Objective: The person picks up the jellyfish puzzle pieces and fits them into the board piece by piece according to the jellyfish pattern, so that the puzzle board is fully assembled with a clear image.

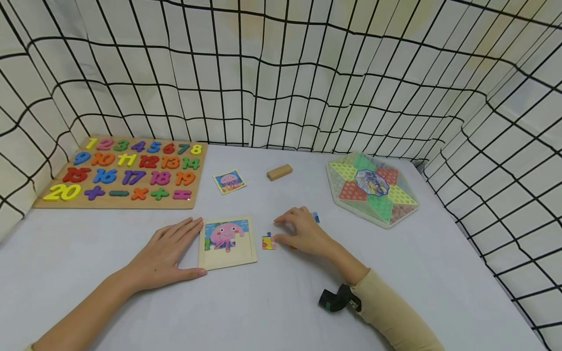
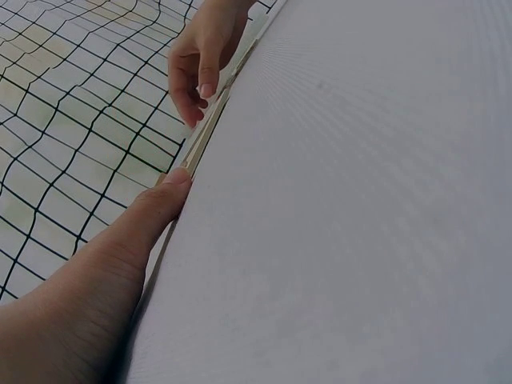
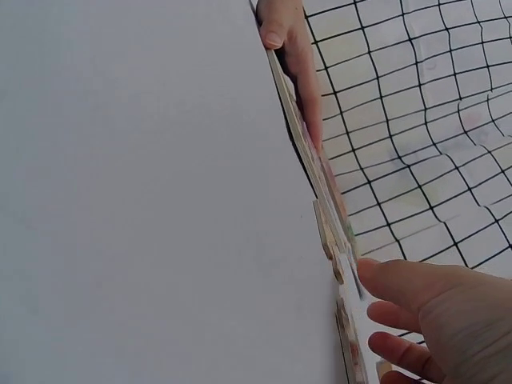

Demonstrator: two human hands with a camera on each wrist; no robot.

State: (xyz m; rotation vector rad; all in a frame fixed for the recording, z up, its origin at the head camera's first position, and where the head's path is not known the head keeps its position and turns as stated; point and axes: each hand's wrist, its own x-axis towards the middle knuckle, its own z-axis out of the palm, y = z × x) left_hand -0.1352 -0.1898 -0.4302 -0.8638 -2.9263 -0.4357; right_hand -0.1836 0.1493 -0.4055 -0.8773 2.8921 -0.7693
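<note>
A wooden jigsaw tray (image 1: 242, 251) lies on the white table, partly filled with pieces showing a pink octopus (image 1: 224, 233). Its lower right area is bare wood. My left hand (image 1: 164, 256) lies flat against the tray's left side, fingers extended along the edge and thumb at the near corner. To the right of the tray, my right hand (image 1: 307, 234) hovers with thumb and forefinger apart, the thumb close beside a yellow jigsaw piece (image 1: 268, 242). In the right wrist view a gap shows between thumb and fingers. A blue piece (image 1: 316, 217) is partly hidden behind that hand.
Behind the tray lie a small octopus picture card (image 1: 230, 182) and a wooden block (image 1: 279, 172). A number board (image 1: 114, 201) fills the back left; a star-patterned game board (image 1: 373, 189) stands back right. Black netting (image 1: 272, 63) encloses the far edge and sides.
</note>
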